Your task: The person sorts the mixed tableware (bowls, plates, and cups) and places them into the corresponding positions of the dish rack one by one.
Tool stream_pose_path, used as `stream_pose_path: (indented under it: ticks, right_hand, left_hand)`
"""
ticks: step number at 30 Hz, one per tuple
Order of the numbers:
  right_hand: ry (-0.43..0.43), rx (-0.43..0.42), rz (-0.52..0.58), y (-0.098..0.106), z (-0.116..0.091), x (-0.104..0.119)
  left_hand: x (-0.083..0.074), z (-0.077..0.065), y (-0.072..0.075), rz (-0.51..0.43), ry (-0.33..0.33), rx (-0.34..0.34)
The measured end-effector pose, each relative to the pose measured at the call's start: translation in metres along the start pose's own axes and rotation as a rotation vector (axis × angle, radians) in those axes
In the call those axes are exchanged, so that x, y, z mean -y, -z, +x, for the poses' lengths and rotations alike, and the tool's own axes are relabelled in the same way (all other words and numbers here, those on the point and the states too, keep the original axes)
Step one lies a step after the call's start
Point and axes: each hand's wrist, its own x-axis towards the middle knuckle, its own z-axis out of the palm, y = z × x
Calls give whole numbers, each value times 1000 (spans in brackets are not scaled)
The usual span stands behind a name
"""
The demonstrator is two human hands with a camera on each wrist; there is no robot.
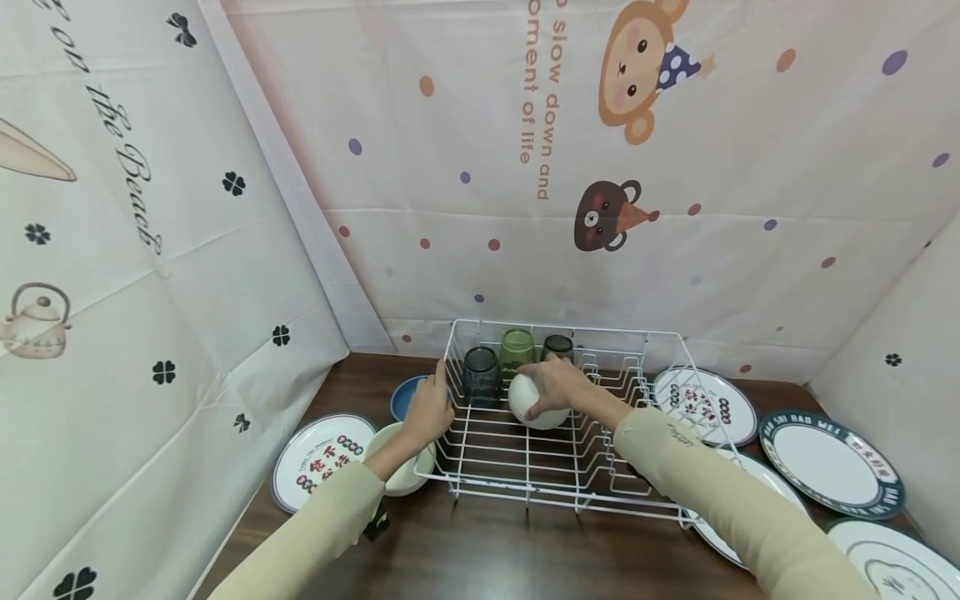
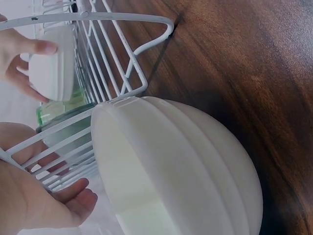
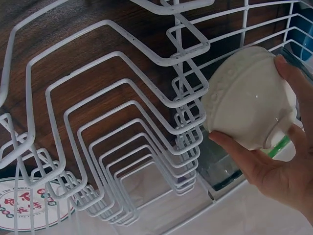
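A white wire dish rack [image 1: 562,493] stands on the dark wood table. At its left end my left hand [image 1: 429,408] grips the wire side wall, with fingers on both sides of the wires in the left wrist view. My right hand [image 1: 558,385] holds a white bowl [image 1: 528,404] over the rack floor, mouth down; thumb and fingers span its outside in the right wrist view [image 3: 249,98]. Behind the bowl, a dark glass [image 1: 482,377], a green glass [image 1: 517,352] and another dark glass [image 1: 558,345] stand along the rack's back.
Left of the rack are a second white bowl [image 2: 195,161], a blue bowl [image 1: 405,398] and a plate with red print [image 1: 318,458]. Several plates lie to the right, among them a green-rimmed plate [image 1: 832,467]. Printed cloth walls [image 1: 420,167] enclose the table.
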Motion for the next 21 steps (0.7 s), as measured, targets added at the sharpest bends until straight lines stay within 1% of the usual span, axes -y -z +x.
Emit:
stream_pose_path:
  ticks: [5,6,10,12,13,18,21]
  right_hand:
    - [-33,46,13,-2,3,1]
    - [-35,53,13,-2,4,1]
    - [-41,72,18,-4,6,-2]
    - [-37,75,21,-4,7,-3]
    - [-34,75,23,-5,8,-4]
    - [-7,66,9,-6,9,-7]
    - [5,70,1,-7,9,-9]
  left_hand:
    - [0,0,1,30,-6,-21]
    - [11,3,-11,37,-26,-37]
    - [13,4,-13,41,-44,-59]
    - [14,4,-14,40,-38,-58]
    - [4,0,-2,30,-15,-42]
    - [2,0,0,25,8,-20]
    - [1,-1,0,24,8,-13]
